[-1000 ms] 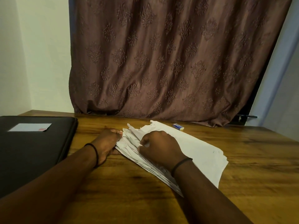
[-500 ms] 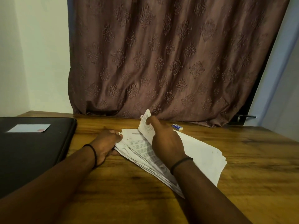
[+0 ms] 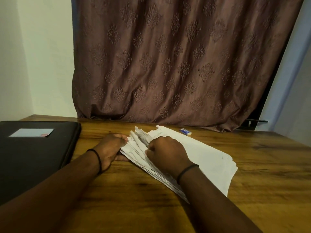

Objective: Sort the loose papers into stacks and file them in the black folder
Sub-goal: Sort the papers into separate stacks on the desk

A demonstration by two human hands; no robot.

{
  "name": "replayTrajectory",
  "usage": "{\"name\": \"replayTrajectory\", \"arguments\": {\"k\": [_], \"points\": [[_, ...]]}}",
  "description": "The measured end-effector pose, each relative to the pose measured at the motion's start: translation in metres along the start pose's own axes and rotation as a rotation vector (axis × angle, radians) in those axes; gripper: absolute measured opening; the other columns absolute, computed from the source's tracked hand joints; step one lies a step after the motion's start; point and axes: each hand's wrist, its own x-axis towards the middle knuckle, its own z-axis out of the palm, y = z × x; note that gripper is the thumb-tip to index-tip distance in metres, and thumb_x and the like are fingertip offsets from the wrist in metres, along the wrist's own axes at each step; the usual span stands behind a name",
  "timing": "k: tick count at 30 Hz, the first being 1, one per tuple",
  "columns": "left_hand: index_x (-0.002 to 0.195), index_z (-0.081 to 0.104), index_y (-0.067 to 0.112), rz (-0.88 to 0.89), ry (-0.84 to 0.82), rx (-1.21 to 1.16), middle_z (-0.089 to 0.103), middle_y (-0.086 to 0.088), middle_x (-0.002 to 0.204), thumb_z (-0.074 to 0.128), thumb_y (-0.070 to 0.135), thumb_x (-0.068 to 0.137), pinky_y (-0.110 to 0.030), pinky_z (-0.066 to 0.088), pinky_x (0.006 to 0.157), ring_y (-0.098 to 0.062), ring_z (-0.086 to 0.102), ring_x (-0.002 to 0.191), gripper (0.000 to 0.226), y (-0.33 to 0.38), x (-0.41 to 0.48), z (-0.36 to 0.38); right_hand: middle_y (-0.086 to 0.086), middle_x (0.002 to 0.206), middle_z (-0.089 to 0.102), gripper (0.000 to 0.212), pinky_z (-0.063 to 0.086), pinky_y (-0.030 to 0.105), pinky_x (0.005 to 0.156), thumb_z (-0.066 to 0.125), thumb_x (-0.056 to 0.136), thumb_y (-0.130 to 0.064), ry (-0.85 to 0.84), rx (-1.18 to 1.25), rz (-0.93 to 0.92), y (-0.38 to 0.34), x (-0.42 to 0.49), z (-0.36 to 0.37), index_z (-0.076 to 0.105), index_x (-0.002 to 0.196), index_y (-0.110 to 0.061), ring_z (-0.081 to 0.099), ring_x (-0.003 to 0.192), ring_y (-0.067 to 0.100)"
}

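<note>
A pile of loose white papers (image 3: 208,157) lies slanted on the wooden table (image 3: 260,165), its left edges fanned out. My left hand (image 3: 111,148) grips the pile's left edge, thumb under and fingers curled over it. My right hand (image 3: 166,153) sits on top of the pile with fingers curled, pinching into the fanned sheets. The black folder (image 3: 33,157) lies closed at the left of the table, a pale label (image 3: 32,132) on its cover.
A small blue and white eraser (image 3: 185,132) lies on the table behind the papers. A brown patterned curtain (image 3: 176,64) hangs along the table's far edge. White wall stands at the left.
Half a second ago my right hand held a sheet's corner lifted up. It has come back down onto the pile, and the sheet lies flat again. My left hand stayed put.
</note>
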Motion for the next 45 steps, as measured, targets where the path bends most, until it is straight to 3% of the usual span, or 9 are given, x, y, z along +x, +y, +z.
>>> {"name": "replayTrajectory", "arguments": {"k": [10, 15, 20, 24, 27, 30, 34, 37, 45], "points": [[0.098, 0.061, 0.008, -0.004, 0.018, 0.004, 0.071, -0.012, 0.093, 0.048, 0.008, 0.101, -0.031, 0.058, 0.050, -0.022, 0.068, 0.078, 0.013, 0.000, -0.001, 0.001, 0.000, 0.093, 0.069, 0.025, 0.052, 0.029, 0.079, 0.059, 0.092, -0.038, 0.085, 0.108, 0.098, 0.001, 0.000, -0.008, 0.069, 0.101, -0.018, 0.062, 0.083, 0.015], [0.086, 0.062, 0.008, 0.021, 0.029, 0.052, 0.067, -0.010, 0.082, 0.049, 0.004, 0.098, -0.023, 0.052, 0.044, -0.018, 0.063, 0.069, 0.017, 0.000, -0.002, 0.003, -0.003, 0.090, 0.075, 0.022, 0.053, 0.030, 0.081, 0.066, 0.088, -0.037, -0.152, 0.186, -0.052, -0.002, -0.003, 0.000, 0.079, 0.094, -0.020, 0.064, 0.085, 0.012], [0.095, 0.063, 0.005, -0.004, 0.025, 0.086, 0.071, -0.012, 0.089, 0.045, -0.001, 0.097, -0.026, 0.055, 0.049, -0.021, 0.066, 0.072, 0.019, -0.001, 0.002, 0.002, -0.005, 0.124, 0.068, 0.027, 0.047, 0.032, 0.100, 0.060, 0.095, -0.028, -0.302, 0.110, -0.123, 0.000, -0.002, -0.009, 0.071, 0.119, -0.024, 0.060, 0.110, 0.017], [0.101, 0.064, 0.004, -0.008, 0.007, 0.098, 0.073, -0.014, 0.096, 0.046, -0.001, 0.098, -0.034, 0.059, 0.066, -0.026, 0.068, 0.083, 0.019, -0.002, 0.004, 0.001, 0.002, 0.156, 0.037, 0.042, 0.035, 0.036, 0.113, 0.046, 0.102, -0.022, -0.499, -0.116, -0.244, -0.004, -0.002, -0.008, 0.049, 0.144, -0.023, 0.042, 0.136, 0.026], [0.104, 0.063, 0.003, -0.009, 0.014, 0.106, 0.073, -0.016, 0.100, 0.045, -0.001, 0.098, -0.037, 0.058, 0.071, -0.027, 0.069, 0.087, 0.020, -0.002, 0.005, 0.000, 0.004, 0.163, 0.018, 0.052, 0.036, 0.040, 0.114, 0.046, 0.102, -0.015, -0.568, -0.259, -0.294, -0.005, -0.002, -0.006, 0.035, 0.152, -0.020, 0.036, 0.141, 0.030], [0.109, 0.063, 0.002, -0.009, 0.011, 0.104, 0.073, -0.017, 0.102, 0.046, -0.001, 0.097, -0.039, 0.059, 0.073, -0.031, 0.069, 0.094, 0.021, -0.003, 0.007, 0.000, 0.006, 0.158, 0.032, 0.047, 0.038, 0.037, 0.111, 0.047, 0.101, -0.013, -0.514, -0.239, -0.285, -0.004, -0.001, -0.006, 0.044, 0.147, -0.019, 0.042, 0.136, 0.029], [0.103, 0.064, 0.002, 0.006, 0.015, 0.096, 0.073, -0.015, 0.095, 0.045, -0.005, 0.096, -0.031, 0.059, 0.060, -0.026, 0.069, 0.081, 0.021, -0.003, 0.006, 0.002, 0.002, 0.116, 0.069, 0.029, 0.052, 0.034, 0.086, 0.057, 0.095, -0.032, -0.216, -0.130, -0.183, -0.004, -0.002, -0.002, 0.070, 0.119, -0.021, 0.062, 0.099, 0.021], [0.099, 0.063, 0.004, 0.017, 0.023, 0.086, 0.070, -0.011, 0.089, 0.045, -0.004, 0.097, -0.025, 0.056, 0.046, -0.020, 0.065, 0.072, 0.020, -0.003, 0.005, 0.002, 0.000, 0.097, 0.071, 0.028, 0.053, 0.031, 0.077, 0.064, 0.090, -0.040, -0.123, -0.124, -0.144, -0.005, -0.003, -0.002, 0.074, 0.106, -0.020, 0.061, 0.085, 0.017], [0.097, 0.064, 0.004, 0.005, 0.011, 0.038, 0.071, -0.013, 0.091, 0.047, 0.001, 0.099, -0.037, 0.059, 0.067, -0.023, 0.066, 0.080, 0.018, -0.004, 0.008, -0.002, 0.003, 0.095, 0.071, 0.025, 0.054, 0.032, 0.083, 0.059, 0.092, -0.031, 0.034, -0.078, -0.048, -0.009, -0.003, -0.002, 0.073, 0.108, -0.018, 0.062, 0.083, 0.019]]}}
